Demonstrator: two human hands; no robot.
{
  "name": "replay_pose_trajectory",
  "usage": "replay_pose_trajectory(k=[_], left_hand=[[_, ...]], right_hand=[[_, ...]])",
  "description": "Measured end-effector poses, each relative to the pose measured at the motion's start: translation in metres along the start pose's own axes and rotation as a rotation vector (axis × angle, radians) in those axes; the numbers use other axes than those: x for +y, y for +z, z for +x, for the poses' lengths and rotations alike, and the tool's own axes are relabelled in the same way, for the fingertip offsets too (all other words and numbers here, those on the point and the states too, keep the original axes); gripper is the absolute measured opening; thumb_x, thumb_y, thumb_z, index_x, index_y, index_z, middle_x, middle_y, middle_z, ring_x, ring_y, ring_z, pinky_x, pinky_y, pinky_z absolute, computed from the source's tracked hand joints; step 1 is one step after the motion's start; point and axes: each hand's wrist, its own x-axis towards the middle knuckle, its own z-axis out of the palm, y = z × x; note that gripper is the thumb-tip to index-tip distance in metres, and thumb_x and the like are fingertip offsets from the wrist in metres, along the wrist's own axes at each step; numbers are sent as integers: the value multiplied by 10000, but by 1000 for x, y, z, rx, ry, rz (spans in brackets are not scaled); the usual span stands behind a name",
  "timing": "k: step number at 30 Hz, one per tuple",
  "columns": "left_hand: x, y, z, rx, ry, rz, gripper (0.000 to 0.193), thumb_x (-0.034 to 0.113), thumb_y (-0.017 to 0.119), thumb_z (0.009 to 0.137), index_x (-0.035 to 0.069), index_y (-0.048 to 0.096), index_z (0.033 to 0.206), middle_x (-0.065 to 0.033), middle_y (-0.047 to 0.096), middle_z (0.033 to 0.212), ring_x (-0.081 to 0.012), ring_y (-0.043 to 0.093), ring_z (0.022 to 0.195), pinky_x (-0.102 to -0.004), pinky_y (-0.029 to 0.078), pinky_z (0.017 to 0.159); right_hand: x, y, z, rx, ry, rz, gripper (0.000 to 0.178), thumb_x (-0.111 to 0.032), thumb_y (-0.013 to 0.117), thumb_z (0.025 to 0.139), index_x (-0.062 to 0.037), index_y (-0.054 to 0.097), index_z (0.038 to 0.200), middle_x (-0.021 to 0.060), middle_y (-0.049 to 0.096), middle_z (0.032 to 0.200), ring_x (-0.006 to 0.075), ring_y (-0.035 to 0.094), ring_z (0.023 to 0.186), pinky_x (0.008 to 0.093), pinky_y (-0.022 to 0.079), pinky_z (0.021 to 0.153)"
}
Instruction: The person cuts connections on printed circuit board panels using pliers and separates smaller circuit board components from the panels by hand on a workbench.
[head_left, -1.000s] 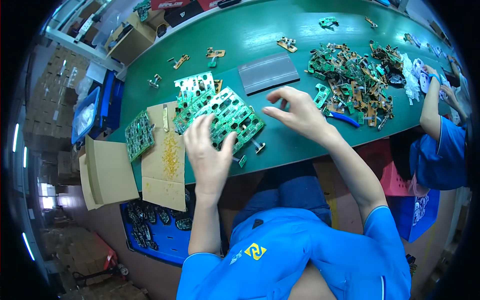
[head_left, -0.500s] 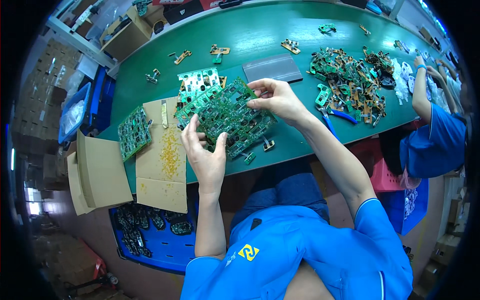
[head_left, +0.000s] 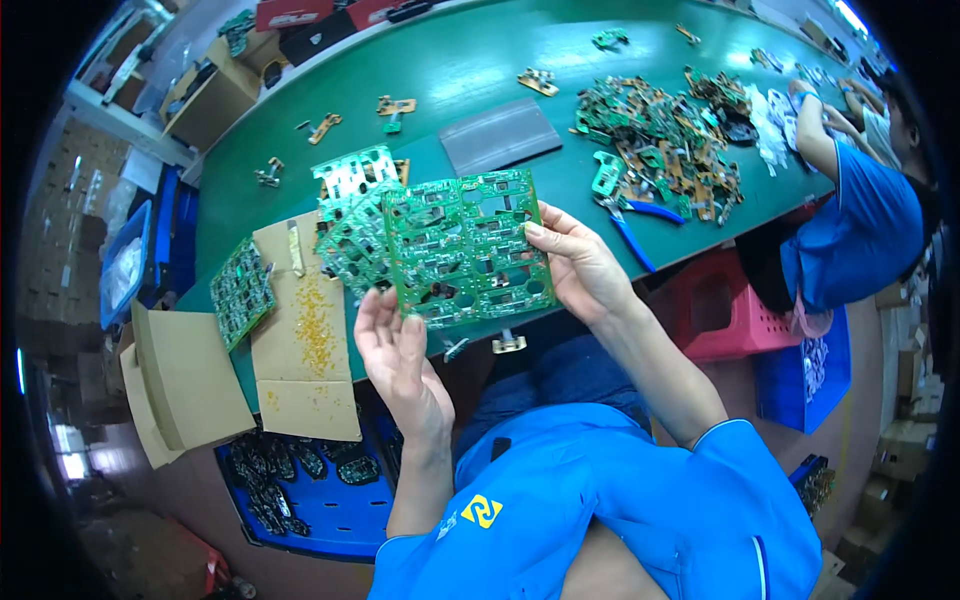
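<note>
A green circuit board panel (head_left: 465, 262) with cut-outs and rows of small parts is held up, tilted to face me. My right hand (head_left: 585, 262) grips its right edge, thumb on the front and fingers behind. At the lower left corner, the thumb and curled fingers of my left hand (head_left: 400, 355) close on the board. Just below the panel's lower edge shows a small tan module (head_left: 508, 345); whether it is attached cannot be made out. Behind the panel, more green boards (head_left: 350, 225) lie stacked on the table, partly hidden.
A heap of small green and orange boards (head_left: 660, 140) covers the table's right side, with blue-handled pliers (head_left: 640, 225) before it. A dark flat box (head_left: 500, 137) lies behind. Cardboard (head_left: 305, 395) with amber bits and another board panel (head_left: 242, 290) are left. A co-worker (head_left: 860, 220) sits right.
The panel has been turned from a slanted pose to stand nearly square toward me. My right hand has slid lower along its right edge, and my left hand has come to its lower corner.
</note>
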Motion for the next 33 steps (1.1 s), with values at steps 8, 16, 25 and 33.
replay_pose_trajectory(k=[8,16,25,33], left_hand=[[-47,27,-55,-224,-327,-334,515,45,615,921,47,444,1407,-122,557,1314,-179,574,1134,-319,465,973],[-37,28,-49,-86,-317,-50,482,19,560,939,69,462,1408,-118,636,1261,-224,670,1049,-366,560,918],[-36,27,-50,-140,-466,-64,489,1,603,903,52,482,1373,-127,676,1164,-223,697,975,-339,578,857],[-25,13,-58,-166,-569,20,483,-45,636,884,38,503,1340,-118,674,1156,-200,677,987,-276,544,849]], right_hand=[[25,5,-55,74,26,154,407,1,614,934,-12,508,1327,103,621,1180,162,610,1053,299,506,932],[-48,-37,-84,22,-472,-1460,395,-50,760,811,-14,628,1182,110,654,1095,212,606,1046,302,489,930],[-81,-62,-69,70,-818,-1813,277,-119,779,806,-24,711,1057,104,652,1073,236,605,923,330,495,827],[-29,-19,-89,-213,-544,-1491,170,8,717,834,-10,730,1003,70,624,893,140,527,629,242,421,550]])
